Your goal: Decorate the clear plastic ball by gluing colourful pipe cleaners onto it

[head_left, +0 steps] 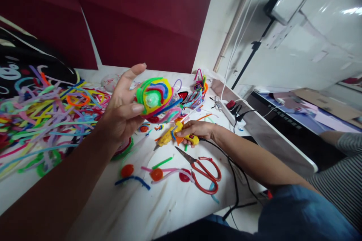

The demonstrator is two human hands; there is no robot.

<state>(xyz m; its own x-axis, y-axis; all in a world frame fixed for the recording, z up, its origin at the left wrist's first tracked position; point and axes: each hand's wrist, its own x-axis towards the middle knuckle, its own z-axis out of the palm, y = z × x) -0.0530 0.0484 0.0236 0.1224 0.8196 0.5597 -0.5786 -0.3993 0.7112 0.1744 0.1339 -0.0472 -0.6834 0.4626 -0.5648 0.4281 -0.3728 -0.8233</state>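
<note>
My left hand point(123, 109) holds up a rounded craft piece point(158, 99) covered in coiled, multicoloured pipe cleaners, with a pale green bead-like middle. Its fingers grip the piece from the left side. Lower down, my right hand point(195, 130) is wrapped round a yellow hot glue gun point(169, 134), whose metal nozzle points down and left, apart from the craft piece. Just below the glue gun lies a pair of scissors point(202, 171) with red handles, blades partly apart. Orange and red round pieces point(156, 174) and cut pipe cleaners point(162, 162) rest in front on the white table point(135, 211).
A large heap of pipe cleaners point(56, 120) covers the left side beside a black bag point(28, 60). Another colourful pipe-cleaner figure point(199, 88) stands at the back. A power strip point(233, 115) lies on the right, with a black cord point(234, 180) trailing past the table edge. A person's striped sleeve point(336, 177) shows far right.
</note>
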